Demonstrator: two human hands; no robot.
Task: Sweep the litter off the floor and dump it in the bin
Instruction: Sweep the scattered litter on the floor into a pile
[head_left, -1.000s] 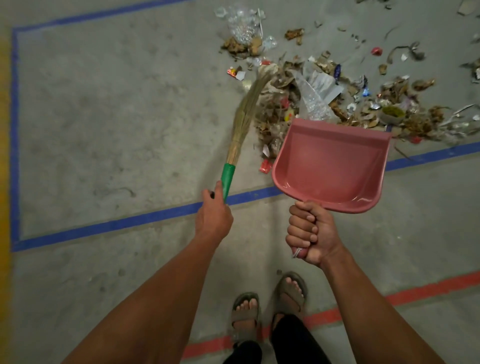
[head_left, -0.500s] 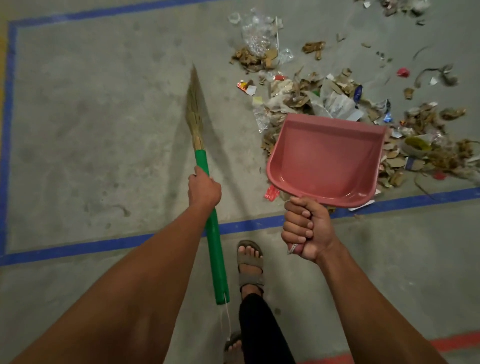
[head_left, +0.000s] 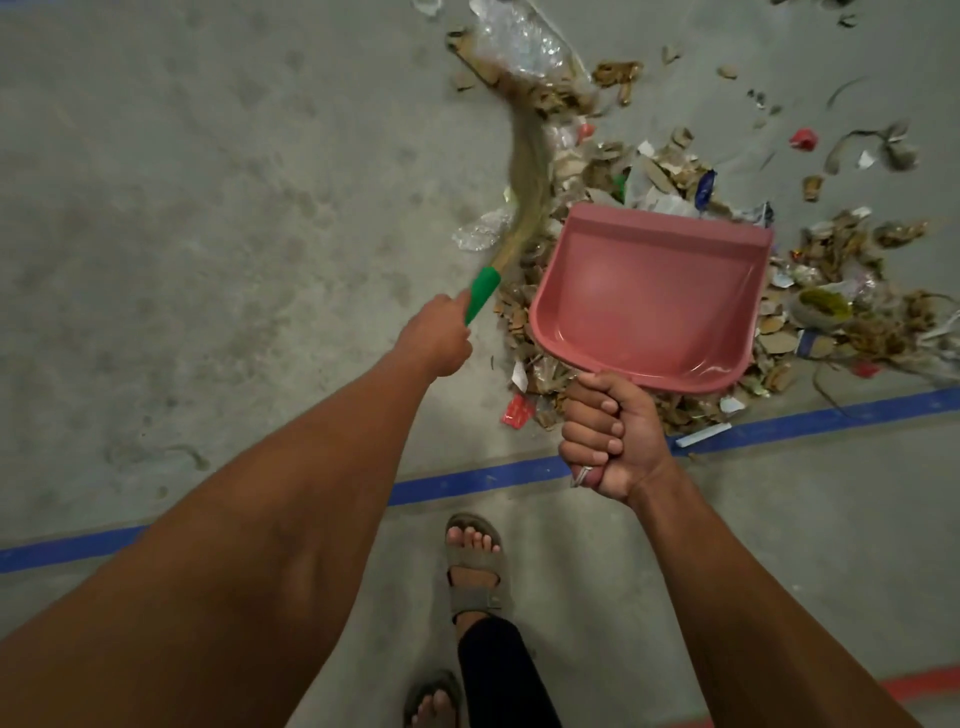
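Pink pan (head_left: 644, 291) in my right fist (head_left: 608, 431); left hand (head_left: 436, 335) grips broom (head_left: 524, 192), sweeping litter (head_left: 670, 176) at top; next, into pan.

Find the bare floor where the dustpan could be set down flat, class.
Bare floor lies left of the broom, above the blue line. More lies below that line. Right of the broom, litter crowds around the dustpan.

hands (head_left: 436, 338): 2 | broom (head_left: 527, 182): 1 | dustpan (head_left: 649, 296): 1 | sandalled feet (head_left: 475, 561): 2 | blue floor lines (head_left: 467, 480): 1
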